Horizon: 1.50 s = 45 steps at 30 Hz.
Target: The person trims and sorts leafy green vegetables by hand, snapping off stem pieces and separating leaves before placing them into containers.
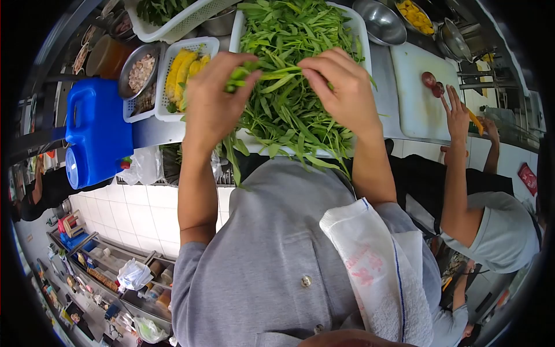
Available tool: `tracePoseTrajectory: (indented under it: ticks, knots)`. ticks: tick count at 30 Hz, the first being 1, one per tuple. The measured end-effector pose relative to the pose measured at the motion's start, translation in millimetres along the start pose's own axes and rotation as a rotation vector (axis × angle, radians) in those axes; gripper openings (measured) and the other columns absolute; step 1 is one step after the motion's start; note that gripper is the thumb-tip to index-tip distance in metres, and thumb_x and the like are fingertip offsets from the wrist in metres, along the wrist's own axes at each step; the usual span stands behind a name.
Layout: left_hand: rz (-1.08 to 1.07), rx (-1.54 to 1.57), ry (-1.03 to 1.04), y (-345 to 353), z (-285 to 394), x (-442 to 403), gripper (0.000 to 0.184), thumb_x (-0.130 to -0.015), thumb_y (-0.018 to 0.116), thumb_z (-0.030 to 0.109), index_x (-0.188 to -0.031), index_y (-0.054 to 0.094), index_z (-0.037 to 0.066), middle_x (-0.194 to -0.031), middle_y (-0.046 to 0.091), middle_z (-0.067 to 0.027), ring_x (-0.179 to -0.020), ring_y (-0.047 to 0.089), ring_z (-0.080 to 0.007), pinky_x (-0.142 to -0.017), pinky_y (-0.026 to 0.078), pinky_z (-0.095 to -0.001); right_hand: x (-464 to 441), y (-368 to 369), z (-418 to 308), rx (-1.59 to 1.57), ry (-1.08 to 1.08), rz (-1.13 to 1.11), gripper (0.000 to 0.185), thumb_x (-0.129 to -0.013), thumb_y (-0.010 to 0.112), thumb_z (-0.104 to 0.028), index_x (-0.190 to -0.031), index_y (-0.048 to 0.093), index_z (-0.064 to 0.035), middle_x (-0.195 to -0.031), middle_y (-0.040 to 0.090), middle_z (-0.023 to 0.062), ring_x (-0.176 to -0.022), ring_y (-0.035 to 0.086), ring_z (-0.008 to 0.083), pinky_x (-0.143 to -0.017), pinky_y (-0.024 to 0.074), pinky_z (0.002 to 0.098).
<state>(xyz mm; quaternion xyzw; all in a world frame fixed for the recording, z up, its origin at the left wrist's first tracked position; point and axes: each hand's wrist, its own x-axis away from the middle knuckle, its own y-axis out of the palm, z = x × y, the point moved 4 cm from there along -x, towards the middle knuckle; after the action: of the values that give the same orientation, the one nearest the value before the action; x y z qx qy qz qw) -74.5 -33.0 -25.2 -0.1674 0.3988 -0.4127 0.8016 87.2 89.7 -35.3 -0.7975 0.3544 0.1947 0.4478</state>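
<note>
My left hand (217,92) is closed around a small bunch of green water spinach stems (237,78). Thumb and fingers of my right hand (341,84) pinch the other end of a stem (280,74) stretched between both hands. Beneath them a large heap of leafy water spinach (289,118) fills a white plastic basket (366,43) on the counter. Some leaves hang over the basket's front edge, near my grey shirt.
Left of the basket stand a smaller basket of yellow produce (180,72), a metal bowl of chopped pieces (140,72) and a blue jug (95,133). At right, a co-worker's hand (457,115) touches dark red onions (430,82) on a white cutting board (413,110).
</note>
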Motion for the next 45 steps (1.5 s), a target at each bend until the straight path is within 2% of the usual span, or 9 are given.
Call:
tracePoseTrajectory:
  ticks: [5, 8, 12, 18, 23, 28, 31, 35, 45]
  knots:
    - [0.228, 0.085, -0.106, -34, -15, -7, 0.014, -0.080, 0.077, 0.004, -0.091, 0.071, 0.001, -0.082, 0.072, -0.0086, -0.069, 0.069, -0.0188, -0.059, 0.052, -0.0269, 3, -3, -3, 0.083, 0.018, 0.028, 0.010, -0.081, 0.070, -0.003, -0.092, 0.068, -0.0019, -0.083, 0.064, 0.0095, -0.078, 0.061, 0.0283, -0.068, 0.0502, 0.0376]
    - [-0.021, 0.080, 0.118, -22, 1, -19, 0.018, -0.077, 0.078, 0.007, -0.093, 0.071, 0.003, -0.087, 0.072, -0.0095, -0.073, 0.069, -0.0262, -0.062, 0.054, -0.0345, 2, 4, -17, 0.166, 0.002, 0.032, 0.012, -0.081, 0.070, -0.002, -0.094, 0.068, -0.0028, -0.085, 0.065, 0.0087, -0.080, 0.061, 0.0278, -0.067, 0.0505, 0.0376]
    - [-0.277, -0.111, 0.104, 0, -7, -17, 0.023, -0.079, 0.076, 0.014, -0.097, 0.070, 0.001, -0.091, 0.069, -0.0162, -0.081, 0.065, -0.0384, -0.071, 0.053, -0.0412, -1, 13, -32, 0.272, -0.004, 0.109, 0.017, -0.081, 0.069, 0.002, -0.097, 0.069, -0.0034, -0.089, 0.066, 0.0084, -0.081, 0.060, 0.0275, -0.067, 0.0497, 0.0366]
    - [-0.218, -0.237, -0.044, -22, -42, 1, 0.029, -0.076, 0.074, 0.011, -0.104, 0.068, 0.007, -0.100, 0.066, -0.0104, -0.080, 0.066, -0.0364, -0.070, 0.052, -0.0462, 16, 1, -32, 0.500, 0.072, 0.309, 0.018, -0.081, 0.068, 0.002, -0.097, 0.069, -0.0059, -0.093, 0.066, 0.0069, -0.084, 0.059, 0.0277, -0.069, 0.0498, 0.0382]
    - [-0.105, -0.107, 0.061, -31, -41, 4, 0.028, -0.075, 0.075, 0.006, -0.103, 0.069, 0.008, -0.099, 0.066, -0.0081, -0.076, 0.066, -0.0327, -0.065, 0.053, -0.0416, 27, -2, -33, 0.480, 0.210, 0.357, 0.016, -0.083, 0.068, 0.001, -0.097, 0.068, -0.0048, -0.093, 0.066, 0.0084, -0.084, 0.058, 0.0291, -0.072, 0.0483, 0.0385]
    - [0.022, 0.048, 0.343, -15, -10, 5, 0.043, -0.064, 0.073, -0.003, -0.105, 0.070, 0.008, -0.105, 0.067, -0.0038, -0.069, 0.066, -0.0261, -0.058, 0.054, -0.0339, 26, 4, -38, 0.438, 0.187, 0.284, 0.015, -0.083, 0.069, 0.000, -0.098, 0.066, -0.0032, -0.091, 0.066, 0.0103, -0.084, 0.058, 0.0305, -0.071, 0.0484, 0.0390]
    - [-0.054, 0.027, 0.330, 10, 9, 0, 0.023, -0.079, 0.073, 0.002, -0.102, 0.070, 0.005, -0.104, 0.069, -0.0076, -0.080, 0.068, -0.0261, -0.068, 0.055, -0.0330, 25, 8, -40, 0.346, 0.107, 0.274, 0.015, -0.084, 0.069, -0.001, -0.098, 0.066, -0.0029, -0.090, 0.066, 0.0108, -0.083, 0.058, 0.0311, -0.069, 0.0488, 0.0393]
    - [-0.107, -0.075, 0.347, 24, 14, 1, 0.038, -0.065, 0.071, -0.001, -0.102, 0.069, 0.009, -0.095, 0.066, -0.0042, -0.072, 0.067, -0.0304, -0.060, 0.055, -0.0400, 31, 8, -37, 0.337, 0.065, 0.256, 0.017, -0.082, 0.070, -0.003, -0.098, 0.066, -0.0040, -0.092, 0.065, 0.0077, -0.085, 0.059, 0.0286, -0.066, 0.0498, 0.0379]
    - [-0.163, -0.058, 0.196, 26, 9, 15, 0.023, -0.075, 0.073, 0.003, -0.098, 0.070, 0.003, -0.086, 0.066, -0.0120, -0.071, 0.064, -0.0318, -0.062, 0.051, -0.0364, 24, 22, -27, 0.418, -0.142, 0.009, 0.022, -0.073, 0.072, -0.008, -0.095, 0.065, -0.0053, -0.088, 0.059, 0.0040, -0.086, 0.058, 0.0243, -0.064, 0.0531, 0.0347]
